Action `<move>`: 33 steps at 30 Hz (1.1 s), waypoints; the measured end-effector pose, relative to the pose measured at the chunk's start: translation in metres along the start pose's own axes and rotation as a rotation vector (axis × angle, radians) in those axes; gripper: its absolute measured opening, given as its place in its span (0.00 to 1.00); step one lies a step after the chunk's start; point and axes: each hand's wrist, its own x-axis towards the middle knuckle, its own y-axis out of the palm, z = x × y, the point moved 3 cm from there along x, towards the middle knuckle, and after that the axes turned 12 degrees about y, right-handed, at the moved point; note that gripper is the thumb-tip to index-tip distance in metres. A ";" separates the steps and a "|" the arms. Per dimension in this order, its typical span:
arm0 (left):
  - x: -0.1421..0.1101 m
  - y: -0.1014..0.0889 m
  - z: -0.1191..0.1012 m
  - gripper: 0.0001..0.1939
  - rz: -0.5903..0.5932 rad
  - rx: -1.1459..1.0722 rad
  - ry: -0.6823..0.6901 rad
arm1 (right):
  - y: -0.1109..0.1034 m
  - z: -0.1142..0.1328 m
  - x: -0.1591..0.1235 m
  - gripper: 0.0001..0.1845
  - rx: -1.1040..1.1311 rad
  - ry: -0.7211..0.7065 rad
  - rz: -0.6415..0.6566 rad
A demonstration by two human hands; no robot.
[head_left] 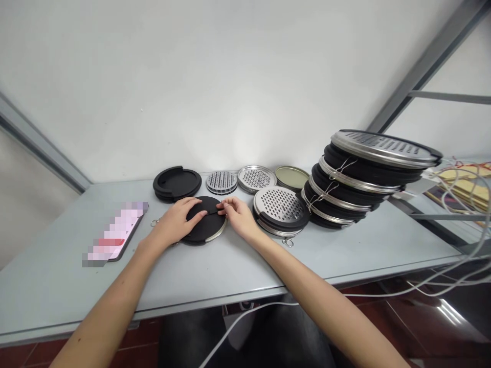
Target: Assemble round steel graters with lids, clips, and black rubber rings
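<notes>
A round black disc-shaped case (199, 234) with a silver rim lies on the grey table in front of me. My left hand (178, 219) rests across its left side, fingers stretched out and the thumb lying on the top. At the right edge of the case, my right hand (235, 212) has its thumb and fingertips pinched together. Whatever sits in that pinch is too small to make out. Just right of this hand is a round grater in a black holder (282, 207), a wire ring (287, 242) at its front edge.
Behind stand a black round holder (178, 183), stacked slotted metal discs (221, 182), a perforated disc (257, 179) and an olive lid (292, 177). A tall leaning stack of graters (368, 179) rises at right. A phone (115, 232) lies left; white cables (471, 225) hang right.
</notes>
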 end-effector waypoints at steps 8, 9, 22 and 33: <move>-0.002 -0.013 -0.002 0.23 -0.064 0.018 -0.125 | -0.009 0.015 -0.014 0.07 -0.439 -0.221 -0.221; -0.002 -0.015 -0.004 0.22 -0.074 0.025 -0.139 | -0.009 0.017 -0.016 0.08 -0.483 -0.235 -0.235; 0.001 -0.008 -0.015 0.16 -0.206 -0.056 0.050 | -0.003 0.014 -0.016 0.09 -0.604 -0.360 -0.107; -0.001 0.000 -0.001 0.22 -0.027 -0.151 -0.077 | -0.004 0.015 -0.016 0.10 -0.686 -0.424 -0.062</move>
